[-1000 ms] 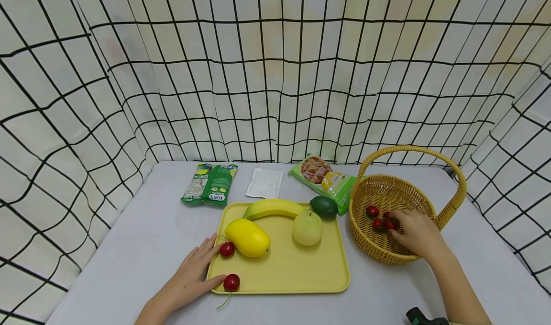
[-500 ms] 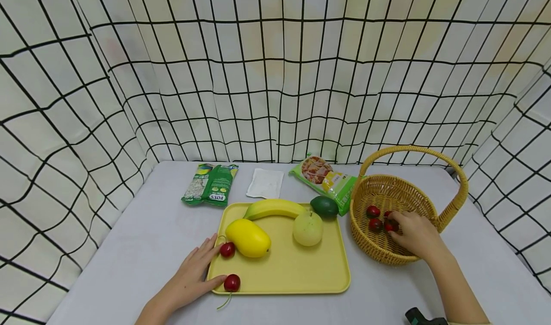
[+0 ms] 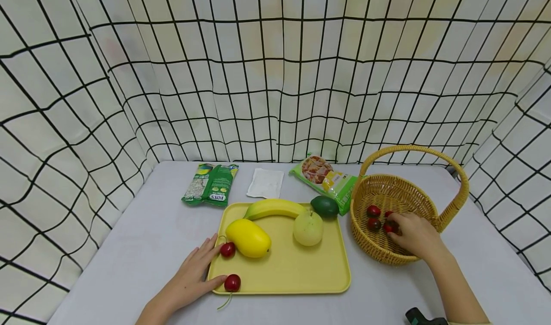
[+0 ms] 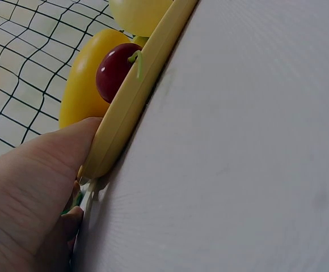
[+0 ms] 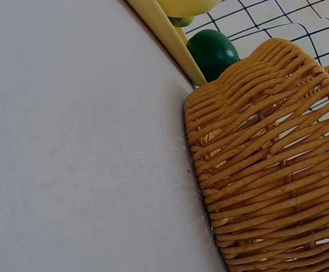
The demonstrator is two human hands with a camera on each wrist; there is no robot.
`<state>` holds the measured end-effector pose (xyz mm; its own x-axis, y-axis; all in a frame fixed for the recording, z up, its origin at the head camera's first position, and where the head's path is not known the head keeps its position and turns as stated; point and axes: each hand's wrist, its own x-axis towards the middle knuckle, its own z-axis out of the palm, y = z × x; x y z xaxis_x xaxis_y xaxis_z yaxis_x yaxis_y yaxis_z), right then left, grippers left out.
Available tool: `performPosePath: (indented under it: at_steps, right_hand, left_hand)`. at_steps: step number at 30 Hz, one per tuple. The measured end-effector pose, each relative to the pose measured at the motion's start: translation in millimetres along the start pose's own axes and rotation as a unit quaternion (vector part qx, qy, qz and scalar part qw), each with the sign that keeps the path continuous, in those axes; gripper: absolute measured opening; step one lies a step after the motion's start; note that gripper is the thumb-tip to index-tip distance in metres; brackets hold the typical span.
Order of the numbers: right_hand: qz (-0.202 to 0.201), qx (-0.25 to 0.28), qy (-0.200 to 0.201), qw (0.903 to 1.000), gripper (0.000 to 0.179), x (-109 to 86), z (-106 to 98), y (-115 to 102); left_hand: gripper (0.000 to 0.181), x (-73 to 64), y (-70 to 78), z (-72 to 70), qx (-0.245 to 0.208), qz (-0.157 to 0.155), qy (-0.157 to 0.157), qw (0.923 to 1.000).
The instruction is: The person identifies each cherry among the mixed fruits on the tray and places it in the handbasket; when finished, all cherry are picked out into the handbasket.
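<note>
In the head view my left hand (image 3: 189,277) rests with extended fingers on the left edge of the yellow tray (image 3: 301,272). Its thumb reaches the rim beside a red cherry (image 3: 232,283) whose stem hangs over the front. A second cherry (image 3: 227,249) lies near the forefinger, against a yellow mango (image 3: 248,238). My right hand (image 3: 416,234) reaches into the wicker basket (image 3: 370,248), thumb and forefinger pinching a dark red cherry (image 3: 391,226). Several more cherries (image 3: 373,211) lie in there, one partly covered by the fingers. The basket wall (image 5: 272,170) hides that hand in the right wrist view.
A banana (image 3: 273,208), a pale green pear (image 3: 308,228) and an avocado (image 3: 325,207) sit along the tray's far side. Behind are a green snack packet (image 3: 211,185), a white packet (image 3: 265,183) and another green bag (image 3: 325,179). The basket handle (image 3: 456,172) arches above its right side.
One cherry in the basket has shifted slightly left, away from my right fingers. The right fingers have moved only a little, and the left hand stays where it was.
</note>
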<state>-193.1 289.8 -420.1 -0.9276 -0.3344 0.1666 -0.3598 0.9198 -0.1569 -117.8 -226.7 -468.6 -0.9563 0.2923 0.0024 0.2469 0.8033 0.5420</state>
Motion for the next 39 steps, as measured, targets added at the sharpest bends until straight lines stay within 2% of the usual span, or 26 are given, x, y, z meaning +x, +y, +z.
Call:
performPosePath:
  at_steps: [11,27,39]
  right_hand:
    - [0.005,0.012,-0.005,0.9999,0.029,-0.3,0.7,0.1]
    - [-0.009,0.0,0.022,0.9997,0.025,-0.8,1.5,0.2]
    - [-0.011,-0.01,0.042,0.999,0.022,0.5,3.6,2.7]
  left_hand:
    - [0.083,0.8,-0.4,0.1,0.001,-0.004,0.002,1.0]
    - [0.083,1.0,-0.5,0.3,0.002,-0.003,0.003,1.0]
    - [0.085,0.5,2.3,-1.4,0.0,-0.006,-0.01,0.9999]
